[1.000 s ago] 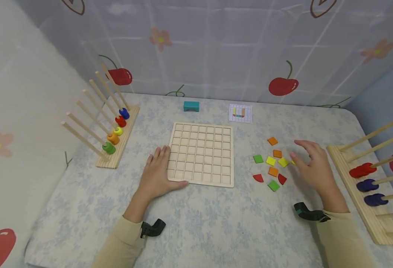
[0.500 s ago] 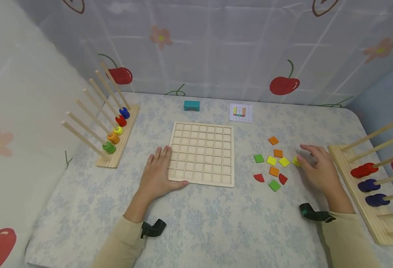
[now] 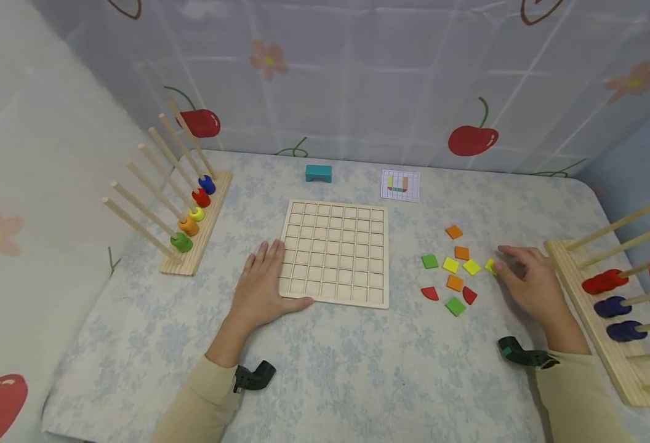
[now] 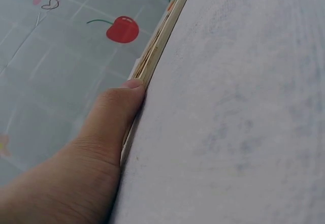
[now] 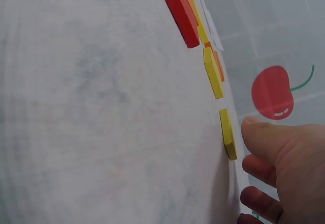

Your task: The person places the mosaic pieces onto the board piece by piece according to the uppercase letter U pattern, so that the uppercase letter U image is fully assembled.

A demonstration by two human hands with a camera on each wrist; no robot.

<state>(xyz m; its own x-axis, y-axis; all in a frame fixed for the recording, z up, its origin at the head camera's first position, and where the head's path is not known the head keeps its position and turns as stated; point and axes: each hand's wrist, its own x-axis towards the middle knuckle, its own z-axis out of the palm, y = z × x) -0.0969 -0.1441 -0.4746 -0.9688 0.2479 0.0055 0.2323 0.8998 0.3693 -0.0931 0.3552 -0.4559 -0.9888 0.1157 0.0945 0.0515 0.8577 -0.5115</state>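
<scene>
Both hands are busy at the table. The left hand [image 3: 258,292] lies flat by the left side of the board [image 3: 334,253], fingers straight and thumb along the near edge. It touches the board but grips nothing, and I think it is there to keep the board from sliding.

The right hand [image 3: 532,288] is beside a yellow tile [image 3: 489,265], the one farthest right in the bunch. Its fingers are loosely bent and nothing is pinched. The thumb tip is right next to the tile; I can't tell if they touch.

To the left of that tile lie the other yellow tiles [image 3: 471,267], the orange tiles [image 3: 455,283], the green tiles [image 3: 455,306] and the red tiles [image 3: 429,293], which have a round side. A little card [image 3: 401,186] with a colored U shape lies beyond the board's far right corner.

It looks to me like the picking-up step, just before the grab. The next move seems to call for thumb and pointer finger to squeeze the tile by its edges. It is small and flat, so it could slip away if pushed.
</scene>
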